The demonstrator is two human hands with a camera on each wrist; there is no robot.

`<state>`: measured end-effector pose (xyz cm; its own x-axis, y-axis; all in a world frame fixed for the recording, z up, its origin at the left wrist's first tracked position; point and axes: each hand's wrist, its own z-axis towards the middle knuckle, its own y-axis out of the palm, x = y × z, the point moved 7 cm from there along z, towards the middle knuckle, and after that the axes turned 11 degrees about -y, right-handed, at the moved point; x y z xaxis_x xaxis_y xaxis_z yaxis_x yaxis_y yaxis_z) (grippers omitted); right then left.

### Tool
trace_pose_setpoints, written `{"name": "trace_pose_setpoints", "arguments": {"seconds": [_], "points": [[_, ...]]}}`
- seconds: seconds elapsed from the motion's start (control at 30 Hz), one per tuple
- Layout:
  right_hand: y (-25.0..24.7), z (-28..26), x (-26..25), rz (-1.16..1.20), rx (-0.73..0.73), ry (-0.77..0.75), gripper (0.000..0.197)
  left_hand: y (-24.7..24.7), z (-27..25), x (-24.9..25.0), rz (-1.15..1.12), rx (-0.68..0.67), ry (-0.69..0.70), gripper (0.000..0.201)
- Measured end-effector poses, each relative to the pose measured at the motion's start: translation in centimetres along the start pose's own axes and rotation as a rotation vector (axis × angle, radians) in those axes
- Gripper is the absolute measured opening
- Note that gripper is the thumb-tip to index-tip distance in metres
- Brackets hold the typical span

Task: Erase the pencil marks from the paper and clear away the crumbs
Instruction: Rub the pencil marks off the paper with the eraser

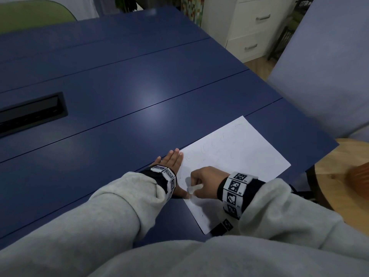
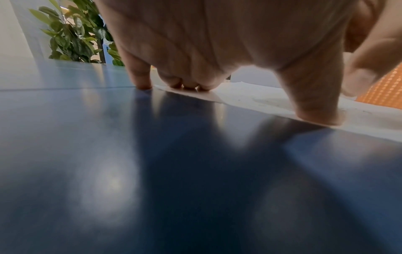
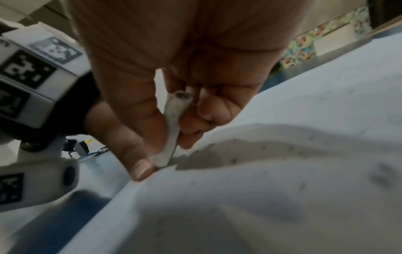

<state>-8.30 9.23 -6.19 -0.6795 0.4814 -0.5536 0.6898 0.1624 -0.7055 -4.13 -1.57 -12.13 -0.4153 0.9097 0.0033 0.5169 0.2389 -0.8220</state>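
1. Where the blue bench (image 1: 123, 80) nears its right-hand edge, a white sheet of paper (image 1: 249, 156) lies flat, faint pencil marks (image 1: 215, 144) curling across its far half.
2. Left hand (image 1: 171, 159) is spread flat, fingers straight, fingertips (image 2: 319, 116) pressing the paper's left edge.
3. Right hand (image 1: 205, 176) pinches a thin white eraser (image 3: 174, 127) (its upper end smudged grey) with the lower tip touching the paper near the left thumb.
4. Dark crumbs (image 3: 302, 185) speckle the sheet near the eraser.
5. Set into the bench at the left is a black recessed tray (image 1: 30, 114).
6. Beyond stand a white drawer unit (image 1: 253, 29), a green chair (image 1: 36, 11), a leafy plant (image 2: 71, 34) and a wooden round table (image 1: 335, 172).
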Motion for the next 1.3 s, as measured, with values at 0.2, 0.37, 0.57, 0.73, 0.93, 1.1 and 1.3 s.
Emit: {"name": "trace_pose_setpoints", "arguments": {"seconds": [0.2,0.37,0.57,0.73,0.93,1.1,1.3], "points": [[-2.8,0.6,2.2,-0.065,0.097,0.083,0.008,-0.1,0.0,0.0,-0.018,-0.002,-0.005,0.133],[-0.8,-0.2,0.8,-0.039,0.041,0.009,0.005,0.1,0.1,-0.1,-0.014,0.0,-0.009,0.135],[-2.9,0.2,2.8,-0.006,0.172,0.09,0.007,0.0,0.0,-0.1,-0.012,-0.004,-0.004,0.134],[-0.1,-0.5,1.6,0.041,-0.035,0.04,0.009,-0.1,0.1,-0.1,-0.018,-0.007,-0.008,0.134],[-3.8,0.3,3.8,0.038,0.204,0.115,0.006,-0.1,-0.1,-0.1,-0.018,-0.014,-0.005,0.134],[-0.9,0.4,1.7,0.006,0.005,0.003,0.011,-0.2,-0.2,0.0,-0.005,-0.025,-0.01,0.134],[-4.6,1.4,4.0,0.028,0.237,0.125,0.008,-0.4,-0.4,0.1,-0.003,-0.03,-0.014,0.133]]}}
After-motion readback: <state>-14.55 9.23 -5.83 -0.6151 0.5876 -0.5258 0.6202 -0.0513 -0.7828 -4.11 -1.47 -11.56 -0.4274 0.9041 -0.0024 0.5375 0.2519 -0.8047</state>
